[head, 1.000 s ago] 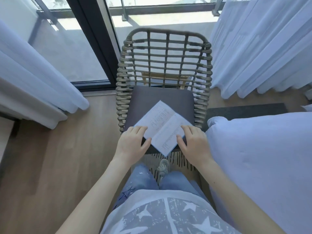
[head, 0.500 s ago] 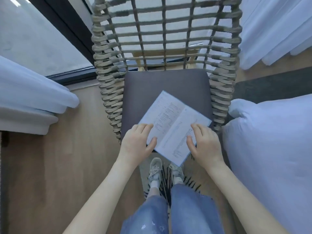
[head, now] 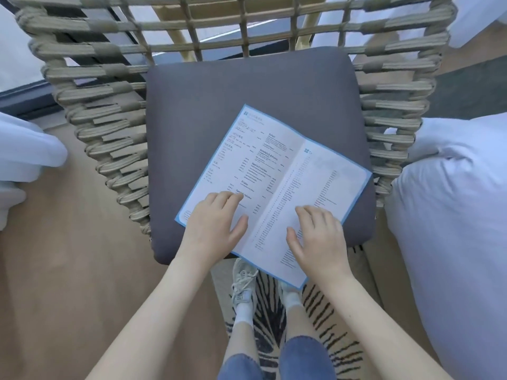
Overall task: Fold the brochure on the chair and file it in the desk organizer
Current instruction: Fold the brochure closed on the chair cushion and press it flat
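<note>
A white brochure (head: 274,171) with a blue border and printed text lies unfolded and turned at an angle on the grey seat cushion (head: 247,86) of a woven rope chair (head: 109,111). Its near corner hangs over the cushion's front edge. My left hand (head: 214,226) rests flat on the brochure's left page, fingers spread. My right hand (head: 318,237) rests flat on the right page, just right of the centre crease. Neither hand grips the paper. No desk organizer is in view.
A white duvet (head: 452,215) bulges close on the right of the chair. White curtain fabric (head: 24,149) hangs at the left. Wooden floor lies to the left, and a striped rug (head: 323,319) with my feet in white sneakers lies below the chair front.
The view has closed in on the chair and tilted down. Both hands have slid further onto the brochure, from its near edges to flat on its two pages.
</note>
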Motion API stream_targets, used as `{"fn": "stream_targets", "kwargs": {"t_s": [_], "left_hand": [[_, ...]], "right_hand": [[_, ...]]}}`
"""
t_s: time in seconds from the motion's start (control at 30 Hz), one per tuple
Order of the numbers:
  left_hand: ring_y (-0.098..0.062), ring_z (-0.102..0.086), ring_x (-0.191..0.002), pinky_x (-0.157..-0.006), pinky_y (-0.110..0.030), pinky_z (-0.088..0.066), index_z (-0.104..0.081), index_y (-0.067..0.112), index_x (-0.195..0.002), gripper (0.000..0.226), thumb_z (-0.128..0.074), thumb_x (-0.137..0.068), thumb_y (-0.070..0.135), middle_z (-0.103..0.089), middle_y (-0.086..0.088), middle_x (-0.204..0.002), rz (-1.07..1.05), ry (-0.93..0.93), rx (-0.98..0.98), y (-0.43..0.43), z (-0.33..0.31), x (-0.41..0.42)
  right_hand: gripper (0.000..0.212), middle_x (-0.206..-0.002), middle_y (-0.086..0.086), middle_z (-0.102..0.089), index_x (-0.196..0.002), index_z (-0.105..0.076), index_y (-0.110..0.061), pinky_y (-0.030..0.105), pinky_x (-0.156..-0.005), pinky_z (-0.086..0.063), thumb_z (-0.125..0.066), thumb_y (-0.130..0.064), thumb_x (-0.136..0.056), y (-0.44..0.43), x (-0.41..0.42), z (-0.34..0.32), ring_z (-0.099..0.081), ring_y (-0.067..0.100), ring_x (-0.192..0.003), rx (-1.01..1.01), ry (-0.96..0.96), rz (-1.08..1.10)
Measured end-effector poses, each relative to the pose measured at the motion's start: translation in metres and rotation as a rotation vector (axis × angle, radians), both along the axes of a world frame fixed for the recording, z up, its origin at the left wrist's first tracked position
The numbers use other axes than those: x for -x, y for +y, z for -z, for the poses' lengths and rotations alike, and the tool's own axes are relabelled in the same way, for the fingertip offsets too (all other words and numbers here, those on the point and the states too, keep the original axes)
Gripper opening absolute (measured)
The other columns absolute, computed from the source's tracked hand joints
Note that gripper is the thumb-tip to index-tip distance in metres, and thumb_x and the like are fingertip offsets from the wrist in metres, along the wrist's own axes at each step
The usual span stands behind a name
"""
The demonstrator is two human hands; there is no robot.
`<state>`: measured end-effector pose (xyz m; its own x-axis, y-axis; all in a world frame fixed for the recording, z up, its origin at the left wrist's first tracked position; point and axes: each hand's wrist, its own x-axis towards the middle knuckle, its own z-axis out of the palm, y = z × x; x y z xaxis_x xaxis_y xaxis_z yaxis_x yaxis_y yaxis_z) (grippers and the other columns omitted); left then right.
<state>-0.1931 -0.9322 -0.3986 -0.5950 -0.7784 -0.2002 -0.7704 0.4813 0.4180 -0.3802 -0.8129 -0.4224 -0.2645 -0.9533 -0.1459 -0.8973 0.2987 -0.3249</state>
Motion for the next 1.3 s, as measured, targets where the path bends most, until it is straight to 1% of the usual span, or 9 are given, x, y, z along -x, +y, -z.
{"fn": "stream_targets", "kwargs": {"t_s": [0.13, 0.27, 0.43, 0.53, 0.6, 0.73, 0.87, 1.07, 1.3], "left_hand": [[-0.030, -0.053, -0.118, -0.092, -0.041, -0.044, -0.056, 0.009, -0.130, 0.048, -0.065, -0.086, 0.027, -0.060, -0.008, -0.131, 0.024, -0.001, -0.008, -0.021, -0.005, -0.002], [-0.032, -0.037, -0.135, -0.106, -0.046, -0.037, -0.041, 0.015, -0.144, 0.071, -0.069, -0.082, 0.035, -0.042, -0.014, -0.149, -0.019, -0.016, -0.044, -0.045, 0.001, -0.003], [-0.034, -0.012, -0.145, -0.115, -0.052, -0.024, -0.022, 0.026, -0.152, 0.092, -0.072, -0.078, 0.048, -0.017, -0.020, -0.159, -0.193, -0.080, -0.124, -0.061, 0.029, -0.008], [-0.034, -0.010, -0.145, -0.114, -0.054, -0.023, -0.018, 0.029, -0.152, 0.095, -0.070, -0.077, 0.051, -0.016, -0.019, -0.159, -0.259, -0.114, -0.147, -0.064, 0.044, -0.010], [-0.035, -0.015, -0.142, -0.112, -0.053, -0.024, -0.023, 0.026, -0.151, 0.090, -0.069, -0.078, 0.051, -0.022, -0.018, -0.157, -0.247, -0.130, -0.109, -0.063, 0.049, -0.010], [-0.034, -0.029, -0.131, -0.104, -0.052, -0.033, -0.039, 0.023, -0.142, 0.080, -0.073, -0.074, 0.048, -0.037, -0.012, -0.147, -0.241, -0.076, -0.073, -0.064, 0.051, -0.013], [-0.029, -0.034, -0.118, -0.099, -0.048, -0.038, -0.048, 0.024, -0.137, 0.077, -0.079, -0.069, 0.044, -0.044, -0.007, -0.133, -0.296, 0.026, -0.113, -0.066, 0.050, -0.023], [-0.019, -0.029, -0.111, -0.094, -0.034, -0.034, -0.049, 0.024, -0.136, 0.075, -0.080, -0.069, 0.037, -0.040, -0.004, -0.126, -0.370, 0.103, -0.126, -0.069, 0.058, -0.038], [-0.022, -0.030, -0.110, -0.093, -0.030, -0.030, -0.047, 0.021, -0.137, 0.076, -0.079, -0.070, 0.038, -0.039, -0.006, -0.124, -0.532, 0.122, -0.070, -0.087, 0.065, -0.039]], "right_hand": [[0.050, -0.131, 0.022, -0.058, -0.130, -0.060, -0.004, 0.052, -0.088, -0.049, -0.067, -0.028, -0.088, 0.012, 0.000, -0.005, -0.054, 0.041, -0.115, -0.071, -0.040, 0.186], [0.069, -0.152, 0.021, -0.034, -0.149, -0.039, -0.020, 0.052, -0.099, -0.040, -0.059, -0.048, -0.090, 0.023, -0.001, -0.004, -0.035, 0.039, -0.129, -0.246, -0.058, 0.414], [0.079, -0.157, 0.017, -0.014, -0.153, -0.019, -0.032, 0.048, -0.099, -0.041, -0.054, -0.060, -0.088, 0.028, -0.015, 0.008, -0.026, 0.036, -0.128, -0.316, -0.167, 0.602], [0.081, -0.158, 0.016, -0.008, -0.153, -0.019, -0.032, 0.047, -0.097, -0.039, -0.059, -0.055, -0.087, 0.025, -0.025, 0.014, -0.028, 0.035, -0.122, -0.277, -0.238, 0.694], [0.082, -0.157, 0.015, -0.009, -0.153, -0.021, -0.028, 0.045, -0.098, -0.038, -0.063, -0.050, -0.087, 0.022, -0.030, 0.017, -0.030, 0.036, -0.122, -0.240, -0.273, 0.737], [0.083, -0.151, 0.015, -0.020, -0.153, -0.026, -0.020, 0.041, -0.099, -0.035, -0.069, -0.041, -0.085, 0.019, -0.033, 0.019, -0.032, 0.034, -0.121, -0.181, -0.277, 0.732], [0.083, -0.150, 0.016, -0.024, -0.152, -0.032, -0.018, 0.043, -0.104, -0.034, -0.072, -0.039, -0.083, 0.014, -0.025, 0.017, -0.032, 0.033, -0.121, -0.161, -0.241, 0.707], [0.081, -0.149, 0.017, -0.025, -0.150, -0.035, -0.013, 0.046, -0.105, -0.036, -0.074, -0.035, -0.082, -0.017, 0.004, 0.017, -0.028, 0.030, -0.124, -0.120, -0.194, 0.554], [0.079, -0.150, 0.020, -0.025, -0.147, -0.039, -0.011, 0.046, -0.104, -0.037, -0.075, -0.035, -0.081, -0.087, 0.035, 0.027, -0.030, 0.035, -0.123, -0.073, -0.102, 0.311]]}}
